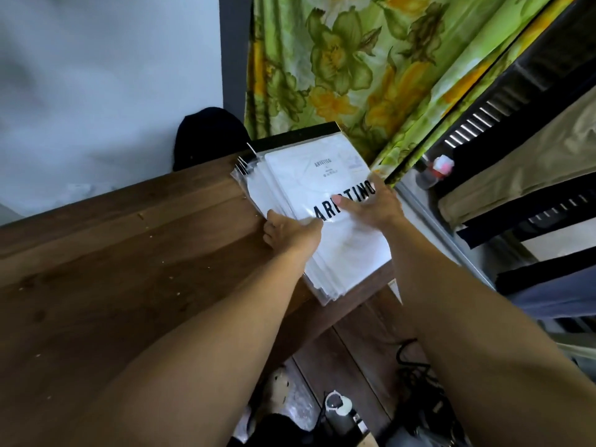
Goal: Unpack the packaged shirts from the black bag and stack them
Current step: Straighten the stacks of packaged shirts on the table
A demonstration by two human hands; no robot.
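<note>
Stack of packaged white shirts (325, 221) lies on wooden table (129, 253), at its 2 o'clock corner, overhanging the edge a bit. Top pkg has black lettering. Left hand (287, 232) at stack's 8 o'clock side, fingers curled vs the pkg edges, thumb on top. Right hand (371, 204) flat on top pkg at 3 o'clock, fingers spread, pressing, not gripping. Dark shape, poss. the black bag (209, 137), at 11 o'clock behind table. Floral curtain (354, 66) at 12.
</note>
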